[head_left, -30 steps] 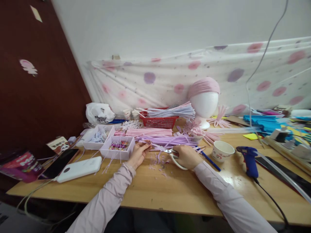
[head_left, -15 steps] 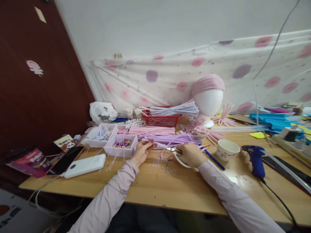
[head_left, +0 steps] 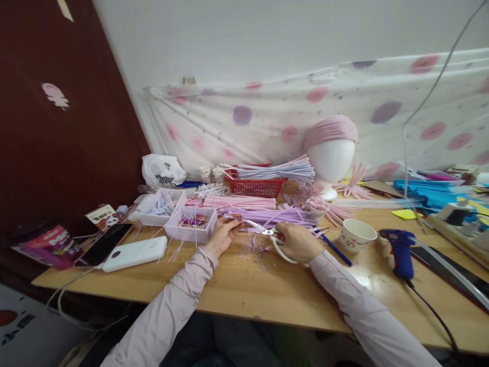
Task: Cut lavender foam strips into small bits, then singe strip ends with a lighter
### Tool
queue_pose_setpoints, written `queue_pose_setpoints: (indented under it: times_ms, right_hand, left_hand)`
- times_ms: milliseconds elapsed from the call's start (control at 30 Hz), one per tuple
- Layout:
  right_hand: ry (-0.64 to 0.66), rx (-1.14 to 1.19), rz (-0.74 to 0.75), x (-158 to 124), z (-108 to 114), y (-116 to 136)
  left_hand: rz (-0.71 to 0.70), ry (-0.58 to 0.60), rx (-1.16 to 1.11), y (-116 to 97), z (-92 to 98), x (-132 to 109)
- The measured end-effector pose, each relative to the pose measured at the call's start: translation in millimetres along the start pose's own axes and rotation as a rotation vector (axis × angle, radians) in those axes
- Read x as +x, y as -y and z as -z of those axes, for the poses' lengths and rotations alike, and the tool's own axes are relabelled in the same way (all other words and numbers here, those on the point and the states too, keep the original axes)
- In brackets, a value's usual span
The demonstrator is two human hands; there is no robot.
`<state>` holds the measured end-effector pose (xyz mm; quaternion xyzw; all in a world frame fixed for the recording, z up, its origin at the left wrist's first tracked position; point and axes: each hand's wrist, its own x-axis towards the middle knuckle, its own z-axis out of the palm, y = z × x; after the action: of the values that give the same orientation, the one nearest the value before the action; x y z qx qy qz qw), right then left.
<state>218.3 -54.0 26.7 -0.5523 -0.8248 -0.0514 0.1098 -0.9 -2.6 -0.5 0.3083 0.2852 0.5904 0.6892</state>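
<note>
My right hand (head_left: 298,241) is closed round the white handles of a pair of scissors (head_left: 267,235), whose blades point left toward my left hand. My left hand (head_left: 223,234) pinches a thin purple pipe cleaner piece (head_left: 235,218) at the blade tips. Small purple cuttings (head_left: 252,248) lie on the wooden table (head_left: 244,285) between my hands. Just behind them lies a pile of long purple pipe cleaners (head_left: 275,216).
White boxes (head_left: 191,224) of small parts, a white power bank (head_left: 133,253) and a phone (head_left: 105,243) sit at left. A red basket (head_left: 255,187), a foam head (head_left: 330,158), a paper cup (head_left: 355,235) and a blue glue gun (head_left: 399,250) stand behind and right.
The view has shifted slightly. My hands stay together at the purple piece, the scissors still at its end.
</note>
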Motion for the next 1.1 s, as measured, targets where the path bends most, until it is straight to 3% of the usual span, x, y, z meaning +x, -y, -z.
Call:
queue_pose_setpoints:
  times_ms: [433, 767, 1100]
  right_hand:
    - [-0.002, -0.015, -0.014, -0.3, 2.7, 2.6]
    - [0.03, -0.054, -0.064, -1.1, 12.1, 9.0]
    - [0.015, -0.078, -0.049, 0.4, 3.3, 4.3]
  left_hand:
    - [-0.01, 0.073, 0.04, 2.3, 2.5, -0.2]
    - [-0.03, 0.055, 0.035, 0.6, 1.1, 0.2]
    - [-0.031, 0.055, 0.032, -0.2, 4.5, 3.2]
